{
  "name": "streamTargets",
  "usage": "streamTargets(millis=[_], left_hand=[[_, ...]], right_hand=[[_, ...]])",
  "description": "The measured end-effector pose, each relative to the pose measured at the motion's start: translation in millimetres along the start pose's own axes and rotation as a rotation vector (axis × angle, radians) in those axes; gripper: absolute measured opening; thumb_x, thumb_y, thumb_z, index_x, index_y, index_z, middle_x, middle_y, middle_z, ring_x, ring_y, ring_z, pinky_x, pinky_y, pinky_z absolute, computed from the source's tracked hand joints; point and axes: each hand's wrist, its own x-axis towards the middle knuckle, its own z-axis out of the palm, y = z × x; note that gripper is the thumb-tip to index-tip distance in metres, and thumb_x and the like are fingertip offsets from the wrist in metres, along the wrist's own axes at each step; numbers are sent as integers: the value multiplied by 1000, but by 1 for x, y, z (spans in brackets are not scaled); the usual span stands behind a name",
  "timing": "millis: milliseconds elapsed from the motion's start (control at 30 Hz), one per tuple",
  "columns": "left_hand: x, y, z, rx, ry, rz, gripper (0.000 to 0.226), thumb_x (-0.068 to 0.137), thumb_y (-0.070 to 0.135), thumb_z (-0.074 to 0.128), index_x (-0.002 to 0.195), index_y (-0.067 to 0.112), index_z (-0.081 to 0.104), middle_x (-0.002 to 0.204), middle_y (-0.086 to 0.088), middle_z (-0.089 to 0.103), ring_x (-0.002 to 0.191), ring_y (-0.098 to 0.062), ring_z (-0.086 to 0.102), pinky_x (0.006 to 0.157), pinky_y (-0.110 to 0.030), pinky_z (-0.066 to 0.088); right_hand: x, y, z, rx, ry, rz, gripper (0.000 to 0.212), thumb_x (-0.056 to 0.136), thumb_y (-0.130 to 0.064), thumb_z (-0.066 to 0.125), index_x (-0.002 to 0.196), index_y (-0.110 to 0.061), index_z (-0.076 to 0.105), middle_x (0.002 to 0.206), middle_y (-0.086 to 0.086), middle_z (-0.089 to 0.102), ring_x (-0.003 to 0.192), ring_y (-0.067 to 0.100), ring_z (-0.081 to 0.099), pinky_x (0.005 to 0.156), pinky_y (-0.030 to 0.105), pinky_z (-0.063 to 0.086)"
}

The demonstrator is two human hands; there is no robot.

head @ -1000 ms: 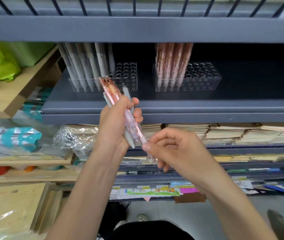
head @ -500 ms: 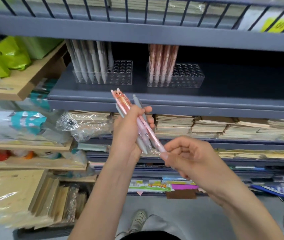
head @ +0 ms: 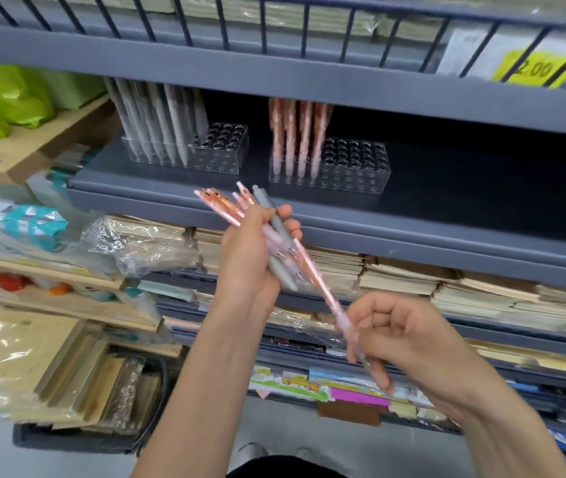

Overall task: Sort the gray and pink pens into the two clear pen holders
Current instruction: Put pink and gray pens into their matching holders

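Observation:
My left hand (head: 250,260) grips a mixed bundle of pink and gray pens (head: 240,207), held slanted in front of the shelf. My right hand (head: 402,339) pinches the lower end of one pink pen (head: 312,270), which is slid partway down out of the bundle. On the dark shelf stand two clear pen holders. The left holder (head: 219,146) carries several gray pens (head: 157,122) in its left rows. The right holder (head: 354,163) carries several pink pens (head: 295,132) in its left rows. Both holders have many free holes on their right sides.
A railed grey shelf (head: 274,63) hangs low over the holders, with a yellow price tag (head: 533,69) at right. Stacked notebooks (head: 412,277) fill the shelves below. Green bags (head: 2,98) and wrapped packets (head: 33,229) sit at the left.
My right hand has drawn the pink pen down and to the right, farther out of the bundle. The view has tilted so the shelf sits higher and closer.

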Motion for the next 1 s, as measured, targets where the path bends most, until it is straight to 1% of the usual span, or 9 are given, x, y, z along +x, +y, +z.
streamTargets(millis=[100,167,300,433,533,667,733,833,1000], left_hand=[[8,-4,3,-83,34,75,14,93,7,54,82,9,62,71,-4,67,56,-12,60,54,-24,53],[11,-7,5,-92,37,101,11,92,5,54,85,9,60,75,-5,67,55,-12,57,51,-23,50],[12,-11,9,-29,35,116,7,91,6,56,86,7,62,75,-6,64,52,-12,53,48,-23,47],[12,-4,9,50,29,117,8,92,9,55,90,4,60,61,-2,52,50,-12,49,46,-22,44],[13,6,5,122,18,119,7,93,9,55,94,3,57,58,-1,49,49,-12,49,45,-22,44],[15,16,-2,154,-26,131,7,92,7,57,89,2,60,61,-5,55,50,-14,53,47,-22,45],[16,20,-6,147,-47,137,9,92,6,58,86,2,62,67,-7,62,52,-14,55,46,-23,45],[18,23,-13,124,-66,123,10,93,6,58,86,1,65,74,-9,67,55,-16,58,47,-23,46],[20,30,-25,153,-85,98,24,93,8,61,111,-8,59,81,-8,73,60,-16,64,51,-23,51]], right_hand=[[0,4,-28,39,-37,-2,28,85,11,59,72,-10,70,68,17,66,41,21,53,41,25,46],[7,2,-44,28,7,-60,24,85,10,57,73,-7,69,68,17,67,50,23,60,47,26,51],[36,-15,-64,-1,248,-211,12,85,0,65,81,-9,70,83,13,75,74,26,72,64,26,58],[78,-39,-76,-118,558,-364,7,79,-19,73,86,-21,73,82,-2,76,71,11,69,64,22,56],[115,-54,-77,-215,669,-459,3,78,-25,70,79,-26,73,80,-11,75,78,7,69,76,32,58],[158,-65,-68,-372,721,-526,21,84,-20,69,67,-32,67,74,-17,71,83,6,71,89,35,55],[174,-68,-65,-491,737,-513,21,88,-20,63,72,-32,67,76,-20,67,88,8,69,93,26,51],[187,-72,-64,-615,753,-464,21,92,-18,55,86,-29,72,84,-14,68,90,10,66,77,9,40],[202,-83,-66,-784,632,-362,27,97,-22,45,102,-22,72,109,-2,70,102,18,62,84,23,44]])
